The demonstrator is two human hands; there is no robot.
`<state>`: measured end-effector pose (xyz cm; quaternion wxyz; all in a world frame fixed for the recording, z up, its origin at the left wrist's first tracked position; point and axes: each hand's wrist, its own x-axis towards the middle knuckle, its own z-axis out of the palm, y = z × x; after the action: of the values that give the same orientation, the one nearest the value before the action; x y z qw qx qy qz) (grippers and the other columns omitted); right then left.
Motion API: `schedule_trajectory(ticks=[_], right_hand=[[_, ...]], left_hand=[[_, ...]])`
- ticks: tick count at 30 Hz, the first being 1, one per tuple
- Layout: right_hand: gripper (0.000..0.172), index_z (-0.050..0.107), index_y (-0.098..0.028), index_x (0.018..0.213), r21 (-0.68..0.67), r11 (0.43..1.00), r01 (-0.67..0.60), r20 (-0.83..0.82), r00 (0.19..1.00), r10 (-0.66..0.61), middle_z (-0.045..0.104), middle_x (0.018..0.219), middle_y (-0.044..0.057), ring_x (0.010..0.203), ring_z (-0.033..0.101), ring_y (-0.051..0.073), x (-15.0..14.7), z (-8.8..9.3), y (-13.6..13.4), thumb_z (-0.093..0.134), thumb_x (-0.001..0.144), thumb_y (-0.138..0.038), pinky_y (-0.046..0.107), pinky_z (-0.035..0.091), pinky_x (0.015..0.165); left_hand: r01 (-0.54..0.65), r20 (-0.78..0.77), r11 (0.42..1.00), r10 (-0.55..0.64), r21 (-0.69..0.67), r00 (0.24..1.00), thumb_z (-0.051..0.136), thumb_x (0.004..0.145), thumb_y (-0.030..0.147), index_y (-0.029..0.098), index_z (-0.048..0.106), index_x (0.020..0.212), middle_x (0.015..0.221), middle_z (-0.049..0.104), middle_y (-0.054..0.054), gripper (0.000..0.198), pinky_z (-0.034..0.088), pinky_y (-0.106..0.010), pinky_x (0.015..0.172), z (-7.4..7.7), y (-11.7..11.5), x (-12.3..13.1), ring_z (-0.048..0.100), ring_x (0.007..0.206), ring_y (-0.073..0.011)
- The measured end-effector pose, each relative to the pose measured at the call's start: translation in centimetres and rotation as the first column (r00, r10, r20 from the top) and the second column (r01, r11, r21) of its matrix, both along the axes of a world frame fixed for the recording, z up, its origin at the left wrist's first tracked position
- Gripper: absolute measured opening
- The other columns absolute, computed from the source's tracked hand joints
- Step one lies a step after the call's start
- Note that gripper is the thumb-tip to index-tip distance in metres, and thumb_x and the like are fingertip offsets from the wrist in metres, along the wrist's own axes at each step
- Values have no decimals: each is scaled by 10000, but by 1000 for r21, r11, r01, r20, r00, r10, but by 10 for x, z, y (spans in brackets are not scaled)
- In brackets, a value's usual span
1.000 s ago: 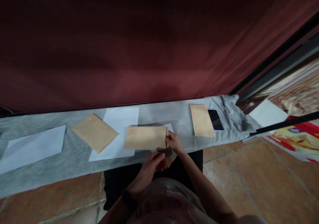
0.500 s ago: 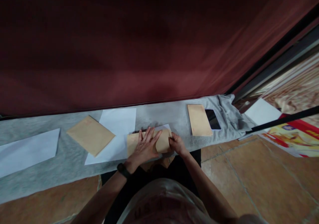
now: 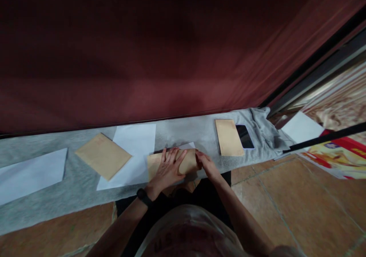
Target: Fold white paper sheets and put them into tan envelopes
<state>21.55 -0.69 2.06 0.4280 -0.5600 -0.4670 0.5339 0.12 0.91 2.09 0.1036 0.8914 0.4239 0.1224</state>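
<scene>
A brown envelope (image 3: pixel 156 161) lies on the grey cloth (image 3: pixel 71 188) right in front of me, on top of a white sheet whose corner shows behind it. My left hand (image 3: pixel 168 169) rests flat on the envelope, fingers stretched out and spread. My right hand (image 3: pixel 204 162) presses on the envelope's right end, fingers together and curled over the edge. A dark band circles my left wrist.
Another brown envelope (image 3: pixel 103 156) lies to the left, partly on a white sheet (image 3: pixel 134 142). A further white sheet (image 3: pixel 31 175) is at far left. To the right lie a third brown envelope (image 3: pixel 228 137) and a phone (image 3: pixel 245 136). A red curtain hangs behind; tiled floor lies below.
A second ago the envelope was held up off the cloth in my right hand. It now lies flat, my left hand has come down on it, and my right hand presses its right end.
</scene>
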Motion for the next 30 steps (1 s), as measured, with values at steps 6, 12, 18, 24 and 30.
schedule_trajectory(ticks=[6, 12, 18, 24, 30], right_hand=[[442, 739, -238, 1011, -82, 962, -261, -151, 957, 247, 744, 965, 30, 1030, 653, 261, -3, 17, 1, 737, 747, -592, 427, 468, 1024], [464, 696, -200, 893, -74, 983, -171, -90, 982, 164, 703, 829, 35, 795, 655, 205, 4, 10, 5, 555, 873, -642, 352, 531, 804], [339, 628, -174, 1106, 147, 985, 91, 599, 785, -162, 680, 1050, 113, 918, 657, 237, 18, -12, 17, 626, 888, -433, 382, 523, 890], [477, 572, -121, 1173, 41, 998, 56, 886, 460, -63, 638, 1173, 245, 1080, 639, 350, -14, -28, 25, 755, 839, -409, 427, 517, 892], [391, 599, -141, 1116, -28, 995, 95, 907, 421, -15, 699, 1047, 203, 979, 683, 319, -21, -30, 32, 752, 834, -364, 393, 511, 854]], left_hand=[[40, -4, 999, -40, 8, 999, 783, 718, 414, 237, 319, 1579, 1556, 405, -186, 993, 86, -627, 1228, -2, -5, 2, 324, 1473, -380], [14, -13, 1000, -14, 12, 1000, 769, 735, 433, 229, 315, 1583, 1535, 447, -187, 983, 90, -609, 1233, 9, -3, -15, 382, 1440, -379], [-176, -72, 982, 181, 74, 981, 751, 742, 419, 197, 297, 1584, 1513, 471, -204, 982, 156, -614, 1216, 18, -2, -51, 407, 1416, -405], [-247, -144, 966, 256, 75, 956, 765, 713, 444, 192, 298, 1583, 1476, 494, -214, 1019, 202, -644, 1186, 6, -9, -73, 442, 1381, -429], [-303, -132, 951, 309, 67, 942, 770, 716, 445, 212, 259, 1590, 1496, 473, -210, 1039, 206, -623, 1192, -9, -20, -80, 440, 1391, -413]])
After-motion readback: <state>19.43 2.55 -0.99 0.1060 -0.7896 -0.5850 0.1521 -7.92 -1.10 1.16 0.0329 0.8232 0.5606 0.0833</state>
